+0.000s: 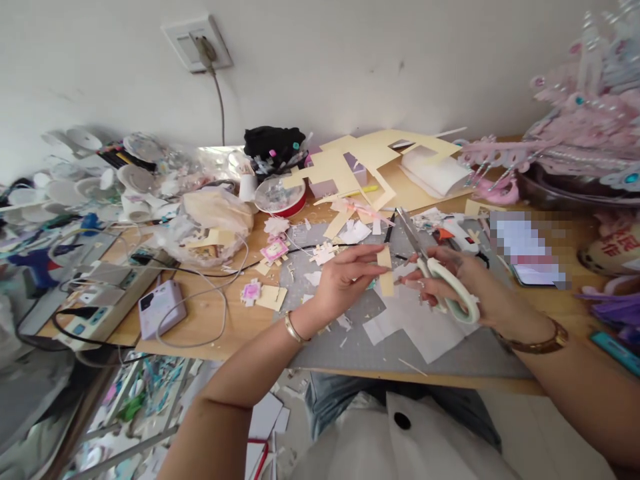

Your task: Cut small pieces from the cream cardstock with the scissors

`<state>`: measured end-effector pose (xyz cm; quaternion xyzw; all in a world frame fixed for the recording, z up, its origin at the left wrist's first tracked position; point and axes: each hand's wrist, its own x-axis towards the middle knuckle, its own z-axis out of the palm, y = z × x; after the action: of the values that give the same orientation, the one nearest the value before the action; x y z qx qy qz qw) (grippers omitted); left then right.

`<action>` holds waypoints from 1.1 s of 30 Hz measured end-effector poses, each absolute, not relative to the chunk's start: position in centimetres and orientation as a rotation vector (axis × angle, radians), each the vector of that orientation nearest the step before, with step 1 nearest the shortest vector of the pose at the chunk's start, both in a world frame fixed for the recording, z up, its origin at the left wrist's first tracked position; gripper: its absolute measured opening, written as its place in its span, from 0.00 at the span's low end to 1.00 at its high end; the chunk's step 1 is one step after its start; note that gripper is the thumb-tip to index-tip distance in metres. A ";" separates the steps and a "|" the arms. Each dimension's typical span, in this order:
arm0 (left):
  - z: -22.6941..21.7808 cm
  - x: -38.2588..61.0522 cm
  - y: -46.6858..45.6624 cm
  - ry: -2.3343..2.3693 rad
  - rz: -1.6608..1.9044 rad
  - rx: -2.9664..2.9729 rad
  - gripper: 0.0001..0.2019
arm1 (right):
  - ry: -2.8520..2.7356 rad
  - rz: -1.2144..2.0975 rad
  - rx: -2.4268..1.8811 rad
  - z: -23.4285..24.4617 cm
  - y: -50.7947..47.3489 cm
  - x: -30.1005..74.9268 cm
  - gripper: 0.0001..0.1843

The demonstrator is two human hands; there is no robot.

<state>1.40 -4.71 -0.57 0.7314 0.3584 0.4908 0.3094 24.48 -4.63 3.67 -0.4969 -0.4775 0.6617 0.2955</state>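
Observation:
Between its fingertips, my left hand [345, 277] pinches a small strip of cream card [386, 272], held upright over the cutting mat. My right hand [465, 280] is wrapped round a pair of scissors [453, 287] with pale handles; the metal blades point up and away from me, just right of the card strip. Beneath both hands lies a grey cutting mat [350, 357] strewn with paper scraps. A translucent white sheet [430, 337] rests on it near the front edge. Small pink and cream cut pieces [275, 250] sit left of my left hand.
Large cream card sheets [365, 153] are piled at the back. A white glue gun [455, 233] and a phone [530, 257] lie to the right. Decorated pink crowns [590, 127] fill the far right. Cables, a power strip [115, 293] and a lilac box [163, 308] occupy the left.

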 end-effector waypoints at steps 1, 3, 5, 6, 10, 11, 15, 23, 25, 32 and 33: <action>-0.8 1.4 -4.9 0.940 1.302 1.974 0.09 | -1.264 1.764 -1.332 3.5 -4.8 24.3 0.33; -1.1 1.5 -5.1 0.923 1.326 2.025 0.09 | -1.259 1.766 -1.324 3.2 -5.1 23.9 0.31; -1.5 1.7 -5.4 0.914 1.348 2.047 0.09 | -1.269 1.757 -1.317 2.9 -5.4 23.6 0.30; -1.7 1.9 -5.6 0.921 1.358 2.055 0.09 | -1.276 1.755 -1.321 2.8 -5.5 23.4 0.30; -2.1 2.5 -6.1 0.931 1.402 2.085 0.09 | -1.258 1.736 -1.349 2.5 -6.0 22.9 0.29; -2.1 2.5 -6.2 0.926 1.410 2.091 0.09 | -1.250 1.737 -1.347 2.5 -6.0 23.0 0.29; -0.8 1.4 -5.6 1.146 1.445 2.106 0.16 | -1.260 1.698 -1.390 2.2 -5.5 23.7 0.28; 0.2 -2.1 -2.4 1.666 1.181 2.006 0.04 | -1.337 1.691 -1.494 2.1 -4.6 24.5 0.29; -0.2 -1.8 -2.5 1.622 0.988 2.110 0.04 | -1.374 1.685 -1.494 1.8 -4.6 24.4 0.29; -0.2 -0.7 -3.5 1.573 0.674 2.196 0.14 | -1.443 1.674 -1.464 0.6 -4.5 24.7 0.28; -0.1 -0.7 -3.5 1.572 0.658 2.195 0.14 | -1.440 1.675 -1.454 0.5 -4.5 24.8 0.28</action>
<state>-0.69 -3.54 -0.13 0.7769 0.5563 0.2330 0.1806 24.77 -4.48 0.52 -0.5329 -0.5278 0.6138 0.2461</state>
